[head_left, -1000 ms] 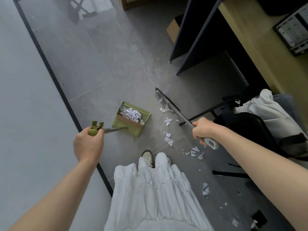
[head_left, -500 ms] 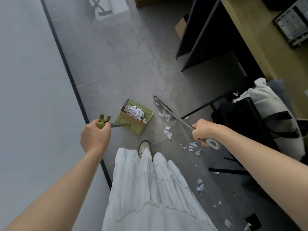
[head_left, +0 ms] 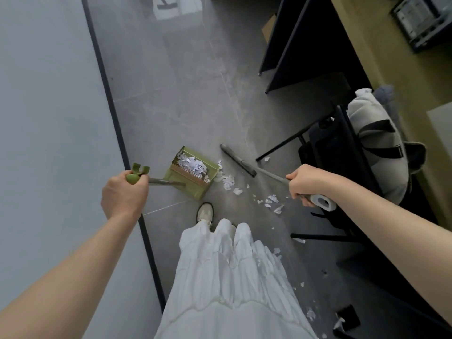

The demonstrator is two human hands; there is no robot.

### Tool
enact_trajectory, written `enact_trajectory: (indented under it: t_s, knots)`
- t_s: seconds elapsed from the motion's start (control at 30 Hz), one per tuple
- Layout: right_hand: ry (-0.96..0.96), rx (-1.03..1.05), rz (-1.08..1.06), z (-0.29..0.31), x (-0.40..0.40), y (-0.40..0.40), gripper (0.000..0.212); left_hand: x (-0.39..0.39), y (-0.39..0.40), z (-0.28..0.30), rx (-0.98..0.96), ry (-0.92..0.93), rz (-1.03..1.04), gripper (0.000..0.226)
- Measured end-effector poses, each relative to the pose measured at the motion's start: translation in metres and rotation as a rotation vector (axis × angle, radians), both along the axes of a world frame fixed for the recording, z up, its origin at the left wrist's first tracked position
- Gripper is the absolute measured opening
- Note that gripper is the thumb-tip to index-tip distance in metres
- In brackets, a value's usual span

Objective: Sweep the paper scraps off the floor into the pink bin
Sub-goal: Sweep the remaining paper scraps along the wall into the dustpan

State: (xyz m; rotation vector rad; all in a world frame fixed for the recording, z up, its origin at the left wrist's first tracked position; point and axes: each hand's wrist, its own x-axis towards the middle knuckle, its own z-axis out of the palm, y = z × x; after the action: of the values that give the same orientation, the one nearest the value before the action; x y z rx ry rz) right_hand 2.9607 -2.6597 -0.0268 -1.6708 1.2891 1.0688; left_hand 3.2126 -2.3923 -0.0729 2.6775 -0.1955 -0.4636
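Note:
A green dustpan (head_left: 193,174) stands on the grey floor, holding a heap of white paper scraps (head_left: 193,165). My left hand (head_left: 123,193) grips the green top of its long handle (head_left: 137,173). My right hand (head_left: 309,183) grips the grey broom handle near its white end (head_left: 321,202). The broom head (head_left: 238,160) lies on the floor just right of the dustpan. Loose paper scraps (head_left: 228,182) lie between broom and pan, and more scraps (head_left: 270,201) trail toward the lower right. No pink bin is in view.
A grey wall with a black floor strip (head_left: 117,128) runs along the left. A black chair (head_left: 335,152) with a grey bag (head_left: 378,143) and a dark desk (head_left: 293,45) stand at the right. My white skirt (head_left: 227,277) and shoe (head_left: 205,212) are below.
The broom head has slid closer to the dustpan, pushing the scraps toward its mouth. Both hands keep their grips; the view has shifted slightly.

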Motion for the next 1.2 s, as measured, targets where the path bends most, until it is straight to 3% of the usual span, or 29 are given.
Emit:
enact_trajectory:
  t_s: [0.13,0.27,0.5,0.8,1.03,1.2]
  knots:
    - [0.0,-0.141,0.042,-0.019,-0.007,0.007,0.053,-0.015,0.01,-0.001,-0.007,0.015,-0.006,0.029]
    - [-0.033,-0.139,0.031,-0.034,-0.008,0.014,0.048,-0.027,0.023,-0.003,0.01,0.009,-0.012,0.028]
    - [-0.006,-0.145,0.267,-0.043,-0.015,0.037,0.052,-0.036,0.047,0.004,0.016,0.016,0.005,0.024]
    - [0.011,-0.163,0.349,-0.051,-0.014,0.08,0.066,-0.039,0.088,0.009,0.055,0.04,-0.04,0.019]
    - [0.068,-0.213,0.462,-0.043,-0.034,0.124,0.055,-0.053,0.128,0.013,0.041,0.048,-0.098,0.016]
    - [0.134,-0.182,0.508,-0.037,-0.063,0.148,0.064,-0.067,0.144,0.011,0.052,0.064,-0.117,0.018]
